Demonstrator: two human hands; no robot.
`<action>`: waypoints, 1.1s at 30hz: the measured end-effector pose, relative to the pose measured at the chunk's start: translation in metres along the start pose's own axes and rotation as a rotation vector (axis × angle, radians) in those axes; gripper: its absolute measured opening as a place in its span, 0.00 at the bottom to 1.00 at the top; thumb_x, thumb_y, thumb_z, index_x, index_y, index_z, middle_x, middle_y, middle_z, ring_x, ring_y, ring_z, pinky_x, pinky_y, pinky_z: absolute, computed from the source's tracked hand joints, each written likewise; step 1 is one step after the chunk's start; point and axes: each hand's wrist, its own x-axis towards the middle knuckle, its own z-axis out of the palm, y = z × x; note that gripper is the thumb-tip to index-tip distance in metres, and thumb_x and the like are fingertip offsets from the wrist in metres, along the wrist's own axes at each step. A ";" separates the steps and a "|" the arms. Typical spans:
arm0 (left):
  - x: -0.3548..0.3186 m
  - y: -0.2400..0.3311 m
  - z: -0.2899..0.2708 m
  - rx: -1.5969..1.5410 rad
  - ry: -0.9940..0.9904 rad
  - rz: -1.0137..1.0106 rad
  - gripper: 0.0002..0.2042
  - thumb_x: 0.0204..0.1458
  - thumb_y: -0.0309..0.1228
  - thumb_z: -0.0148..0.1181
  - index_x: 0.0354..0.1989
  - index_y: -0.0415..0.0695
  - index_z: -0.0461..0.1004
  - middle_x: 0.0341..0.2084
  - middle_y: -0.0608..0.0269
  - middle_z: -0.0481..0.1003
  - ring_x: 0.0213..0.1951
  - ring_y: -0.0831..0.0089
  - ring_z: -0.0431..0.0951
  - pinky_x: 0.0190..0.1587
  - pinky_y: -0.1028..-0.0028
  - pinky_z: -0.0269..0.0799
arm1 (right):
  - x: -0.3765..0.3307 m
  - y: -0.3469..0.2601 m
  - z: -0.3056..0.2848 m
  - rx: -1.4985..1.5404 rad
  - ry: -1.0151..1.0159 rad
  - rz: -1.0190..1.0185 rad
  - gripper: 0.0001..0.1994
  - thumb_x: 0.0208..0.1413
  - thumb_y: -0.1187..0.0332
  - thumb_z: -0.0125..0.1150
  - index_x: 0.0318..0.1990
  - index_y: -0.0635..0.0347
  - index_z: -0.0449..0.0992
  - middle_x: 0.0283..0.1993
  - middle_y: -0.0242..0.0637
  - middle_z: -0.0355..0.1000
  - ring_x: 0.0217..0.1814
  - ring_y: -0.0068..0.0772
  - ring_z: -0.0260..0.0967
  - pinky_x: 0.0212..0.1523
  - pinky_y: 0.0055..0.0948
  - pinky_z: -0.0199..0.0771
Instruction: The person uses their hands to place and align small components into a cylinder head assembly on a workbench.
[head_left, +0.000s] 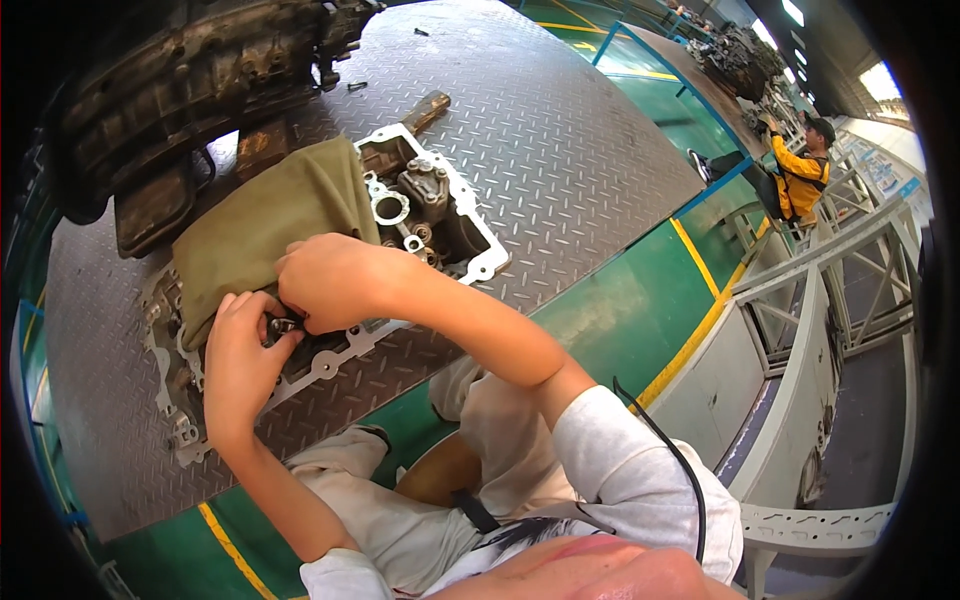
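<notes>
An aluminium engine cylinder head (480, 225) lies on a diamond-plate table. An olive-green cloth (285, 195) covers much of its middle. At the near edge of the cloth, my left hand (243, 350) pinches a small shiny metal part (284, 325) between thumb and fingers. Bent in from the right, my right hand (345, 283) has its fingers curled down beside that same part. Its fingertips are partly hidden, so what they grip cannot be made out. Bores and a round port show uncovered to the right of the cloth.
A large dark engine block (190, 90) stands at the far left on wooden blocks (265, 145). A wooden stick (428, 112) and small bolts (357, 86) lie beyond the head. Grey metal frames (800, 400) stand at right; a person in a yellow jacket (800, 180) sits farther off.
</notes>
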 end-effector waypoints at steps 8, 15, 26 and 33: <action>0.001 -0.009 0.001 0.096 0.030 0.112 0.12 0.39 0.28 0.69 0.34 0.40 0.76 0.32 0.52 0.75 0.44 0.53 0.74 0.47 0.59 0.71 | -0.009 0.009 -0.006 0.097 0.164 -0.213 0.10 0.43 0.66 0.69 0.32 0.60 0.81 0.35 0.47 0.76 0.45 0.51 0.72 0.48 0.46 0.73; 0.000 -0.008 0.024 0.252 0.090 0.088 0.06 0.36 0.26 0.65 0.23 0.37 0.80 0.27 0.51 0.80 0.40 0.53 0.78 0.44 0.59 0.76 | -0.011 -0.007 -0.004 0.194 0.099 -0.067 0.12 0.30 0.76 0.74 0.24 0.64 0.75 0.32 0.43 0.69 0.42 0.49 0.68 0.43 0.41 0.69; 0.009 -0.019 0.034 0.272 0.139 0.054 0.07 0.35 0.28 0.66 0.21 0.35 0.79 0.26 0.50 0.79 0.40 0.56 0.77 0.41 0.62 0.76 | -0.002 0.002 0.000 0.258 0.098 -0.036 0.13 0.31 0.78 0.68 0.27 0.67 0.71 0.29 0.39 0.63 0.33 0.38 0.61 0.36 0.32 0.65; 0.010 -0.018 0.038 0.228 0.207 0.071 0.09 0.36 0.31 0.69 0.23 0.38 0.80 0.28 0.54 0.78 0.44 0.57 0.75 0.45 0.64 0.74 | 0.005 -0.003 -0.005 0.315 0.052 -0.001 0.14 0.29 0.79 0.67 0.29 0.70 0.75 0.24 0.40 0.68 0.28 0.31 0.63 0.32 0.31 0.66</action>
